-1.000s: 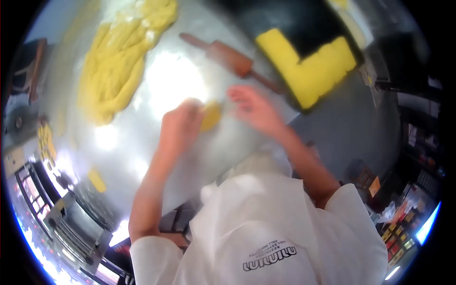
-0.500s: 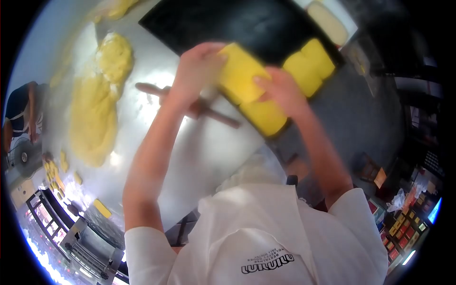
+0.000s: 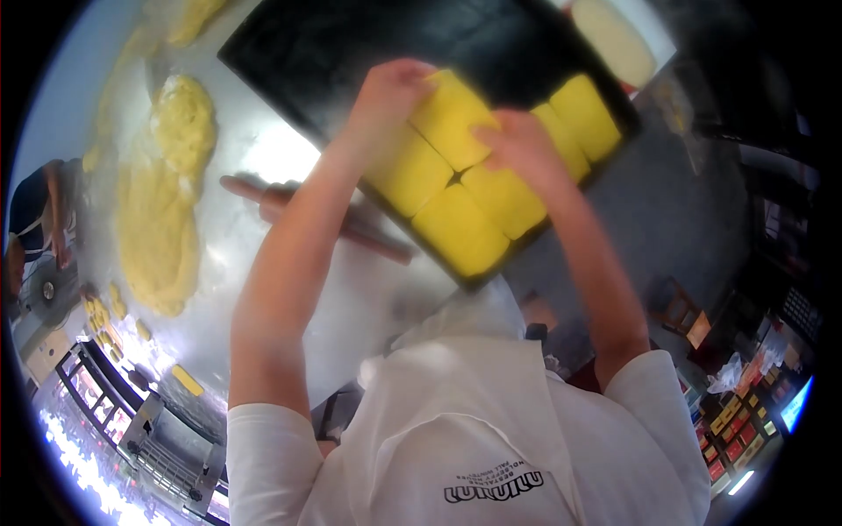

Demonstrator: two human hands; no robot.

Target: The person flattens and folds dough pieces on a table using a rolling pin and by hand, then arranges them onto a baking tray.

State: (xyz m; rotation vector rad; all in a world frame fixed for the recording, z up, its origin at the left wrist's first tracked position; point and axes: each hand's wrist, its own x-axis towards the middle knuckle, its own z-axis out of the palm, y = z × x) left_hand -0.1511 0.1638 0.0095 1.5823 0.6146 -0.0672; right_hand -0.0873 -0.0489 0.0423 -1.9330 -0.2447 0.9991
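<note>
A flat yellow dough square (image 3: pixel 454 118) is held by its edges over the black baking tray (image 3: pixel 351 48). My left hand (image 3: pixel 392 95) pinches its left corner, with the fingertips partly hidden. At its right edge, the thumb and fingers of my right hand (image 3: pixel 524 151) grip it. Beneath and nearer to me, several similar dough pieces lie side by side along the tray's near edge, among them a front piece (image 3: pixel 460 230) and a left piece (image 3: pixel 408 171). To the right of my right hand sits another dough piece (image 3: pixel 586 118).
A wooden rolling pin (image 3: pixel 351 230) lies on the metal table (image 3: pixel 289 342) beneath my left forearm. Further left spreads a large floured dough mass (image 3: pixel 162 228). A white container (image 3: pixel 653 31) stands beyond the tray's right corner. Another person (image 3: pixel 39 210) is at the far left.
Tray, rolling pin and dough mass have shifted leftward in view. The held dough square now lies flatter, lined up with the pieces in the tray, and more of those pieces show.
</note>
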